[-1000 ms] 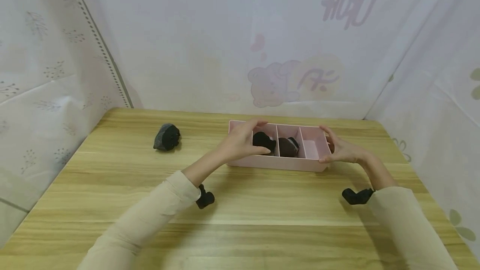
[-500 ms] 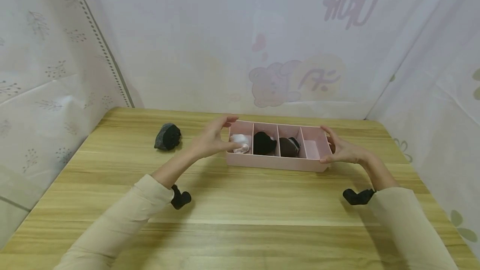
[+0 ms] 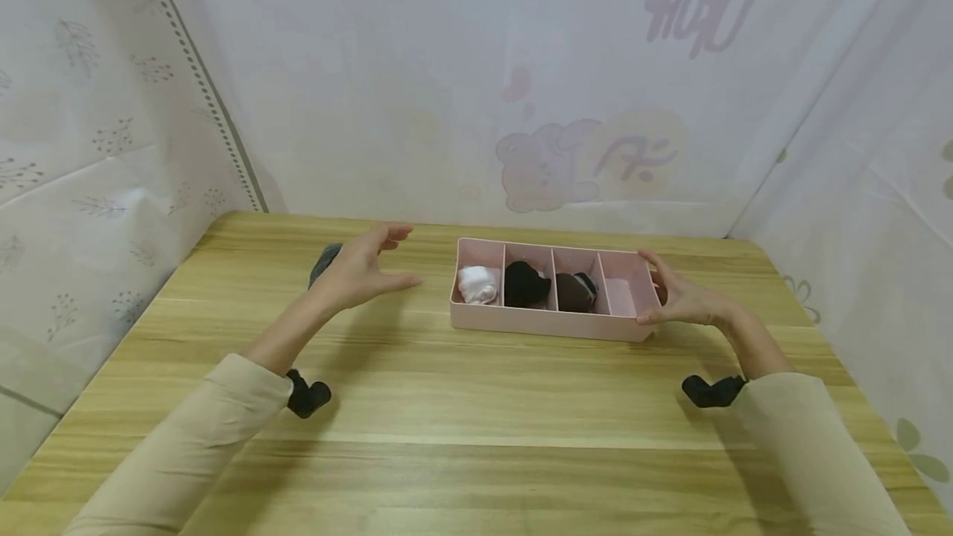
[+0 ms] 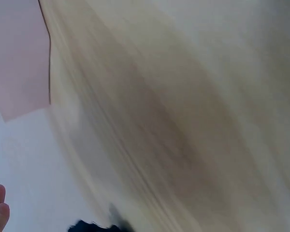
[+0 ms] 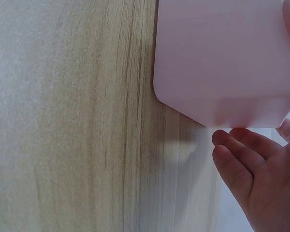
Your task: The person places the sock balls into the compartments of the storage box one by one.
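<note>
The left hand [image 3: 357, 271] hovers over the counter [image 3: 476, 420], fingers spread and holding nothing, just in front of a grey sock ball [image 3: 323, 262]. A second ago it was inside the pink divider tray [image 3: 551, 323]. The right hand [image 3: 681, 298] holds the tray's right end, fingers curled on its wall. White [image 3: 478, 284], black [image 3: 525, 284] and brown [image 3: 574, 292] sock balls fill three compartments.

tray [image 3: 551, 325]: pink plastic, long, four compartments, flat on wooden table, right of centre
white sock [image 3: 478, 284]: balled, leftmost compartment
black sock [image 3: 525, 284]: balled, second compartment
brown sock [image 3: 574, 292]: balled, third compartment
grey sock [image 3: 322, 263]: on table, well left of tray, partly hidden
</note>
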Available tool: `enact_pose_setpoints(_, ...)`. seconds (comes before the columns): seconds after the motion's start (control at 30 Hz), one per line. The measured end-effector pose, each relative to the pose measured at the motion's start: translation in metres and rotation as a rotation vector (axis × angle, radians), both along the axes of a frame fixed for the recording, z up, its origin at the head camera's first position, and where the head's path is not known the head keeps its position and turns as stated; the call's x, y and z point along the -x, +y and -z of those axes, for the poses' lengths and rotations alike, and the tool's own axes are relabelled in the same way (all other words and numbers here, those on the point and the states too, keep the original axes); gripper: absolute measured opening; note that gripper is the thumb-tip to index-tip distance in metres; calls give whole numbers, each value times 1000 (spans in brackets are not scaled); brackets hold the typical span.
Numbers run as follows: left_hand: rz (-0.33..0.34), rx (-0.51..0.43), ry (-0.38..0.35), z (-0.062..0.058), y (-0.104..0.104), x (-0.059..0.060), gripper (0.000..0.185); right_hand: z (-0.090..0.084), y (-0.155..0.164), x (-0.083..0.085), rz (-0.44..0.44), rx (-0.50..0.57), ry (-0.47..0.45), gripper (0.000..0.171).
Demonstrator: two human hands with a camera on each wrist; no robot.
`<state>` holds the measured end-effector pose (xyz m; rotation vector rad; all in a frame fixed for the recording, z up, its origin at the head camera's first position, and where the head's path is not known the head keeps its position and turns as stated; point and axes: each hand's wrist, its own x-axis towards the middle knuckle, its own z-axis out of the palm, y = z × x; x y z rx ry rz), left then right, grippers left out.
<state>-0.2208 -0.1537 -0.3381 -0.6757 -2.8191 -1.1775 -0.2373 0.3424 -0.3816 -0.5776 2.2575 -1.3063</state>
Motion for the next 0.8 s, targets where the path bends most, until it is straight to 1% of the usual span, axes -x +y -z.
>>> enact_pose_setpoints(0.17, -26, 23, 5, 5, -10, 2, 72, 0, 1, 0, -2, -1, -1, 113)
enact_pose_setpoints(0.37, -55, 56, 10, 6, -23, 4, 73, 0, 1, 0, -4, 1, -10, 113)
enact_pose_setpoints(0.5, -48, 74, 2, 6, -36, 6, 74, 1, 1, 0, -4, 9, -17, 114)
enact_pose_setpoints(0.63, -41, 85, -6, 9, -47, 8, 75, 1, 1, 0, -4, 8, -15, 113)
enact_pose_setpoints(0.8, -37, 122, -22, 13, -59, 11, 75, 1, 1, 0, -6, 8, -20, 113)
